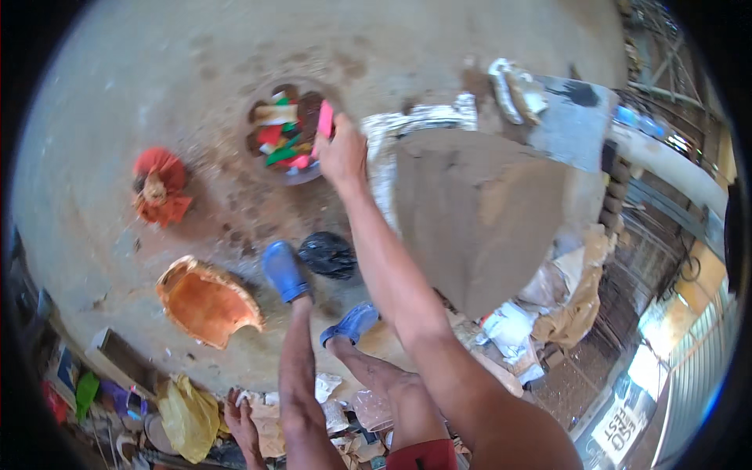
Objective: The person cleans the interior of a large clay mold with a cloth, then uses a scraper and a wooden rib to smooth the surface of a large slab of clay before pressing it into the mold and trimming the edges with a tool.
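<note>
- While it hangs low over the floor litter, the left hand point(244, 427) shows spread fingers holding nothing.
- A broken orange pot point(205, 301) lies on the floor point(117, 102), a red cloth point(160, 188) beyond it.
- The bowl point(288, 131) holds coloured scraps.
- The right hand point(342, 153) pinches a pink piece point(325, 119) at the bowl's right rim.
- A brown board point(478, 211) lies rightmost.

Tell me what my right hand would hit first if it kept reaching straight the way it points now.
Most likely the round bowl of colourful scraps on the concrete floor: the right hand, gripping a flat pink piece, points right at its rim. Depth is unclear, so it may hover above.
</note>
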Demonstrator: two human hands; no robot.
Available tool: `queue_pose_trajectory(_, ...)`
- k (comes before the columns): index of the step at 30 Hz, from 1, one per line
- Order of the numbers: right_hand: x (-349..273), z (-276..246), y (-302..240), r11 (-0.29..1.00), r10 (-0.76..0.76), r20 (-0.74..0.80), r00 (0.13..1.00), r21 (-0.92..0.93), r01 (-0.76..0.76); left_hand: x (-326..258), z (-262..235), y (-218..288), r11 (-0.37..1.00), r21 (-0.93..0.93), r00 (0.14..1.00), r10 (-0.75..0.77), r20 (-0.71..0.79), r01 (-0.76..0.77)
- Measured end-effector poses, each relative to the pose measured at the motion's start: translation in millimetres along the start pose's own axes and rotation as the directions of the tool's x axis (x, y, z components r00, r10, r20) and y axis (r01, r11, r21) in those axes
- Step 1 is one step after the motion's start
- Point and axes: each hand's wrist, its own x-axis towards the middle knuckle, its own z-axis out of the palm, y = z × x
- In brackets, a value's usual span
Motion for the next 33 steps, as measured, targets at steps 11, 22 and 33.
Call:
queue_pose_trajectory(11, -49, -432, 135, 0.906, -0.021, -0.444, 0.896, -0.386, -0.171, -57, 368, 265, 0.795, -0.293, 0.497, 0.572, 0.653, -0.531)
queue_pose_trajectory(22, -64, -340, 123, 0.808, -0.371, -0.121, 0.921, -0.531, 0.256, -91, 539, 292, 0.658, -0.547, 0.513, 0.75, 0.418, -0.517)
queue_pose_trajectory(33, -47, -366, 118, 0.715, -0.617, 0.097, 0.781, -0.345, 0.608, -100, 540, 284, 0.532, -0.835, 0.603, 0.715, 0.354, -0.139)
